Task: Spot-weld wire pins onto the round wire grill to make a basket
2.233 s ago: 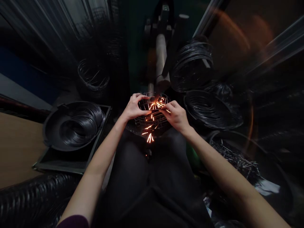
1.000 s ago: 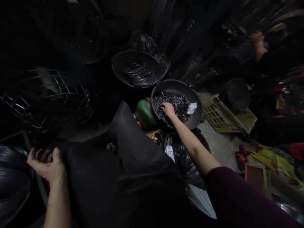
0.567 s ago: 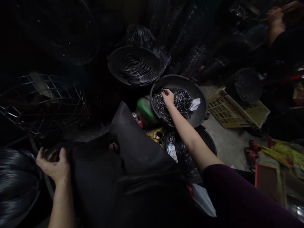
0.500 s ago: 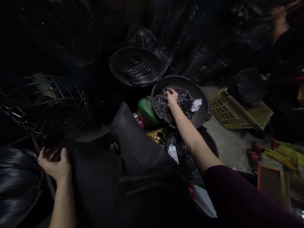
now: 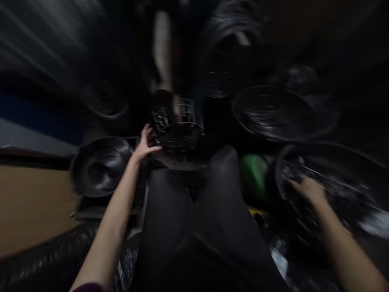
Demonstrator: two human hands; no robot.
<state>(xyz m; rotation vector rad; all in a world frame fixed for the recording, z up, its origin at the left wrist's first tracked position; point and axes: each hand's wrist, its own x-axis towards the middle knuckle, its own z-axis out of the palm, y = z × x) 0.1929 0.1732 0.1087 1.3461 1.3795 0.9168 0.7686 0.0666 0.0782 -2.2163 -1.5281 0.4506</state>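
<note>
Everywhere the place is seen as dark and crowded, and the picture is strongly blurred, so fine detail cannot be told. A brown wooden surface (image 5: 27,207) is seen at the left, with a blue and grey band behind it. A dark apron or cloth (image 5: 188,227) is spread over the lap at the bottom centre.

Several round black basins are placed around the seat. One basin (image 5: 100,166) at the left is filled with a shiny coil of thin wire. Another wide basin (image 5: 282,115) at the upper right is also filled with coiled wire. A third basin (image 5: 334,178) at the right holds a heap of short bright metal pieces. A green round object (image 5: 253,178) is wedged between this basin and the lap.

A wire basket (image 5: 178,125), made of thin crossed rods in a round cage form, is placed straight ahead, just beyond the knees. It is touched at its left rim by the left hand (image 5: 146,144), whose fingers are curled against it; whether it is truly gripped cannot be told. The right hand (image 5: 306,190) is laid palm down on the metal pieces, fingers loosely spread; whether any piece is pinched cannot be told.
</note>
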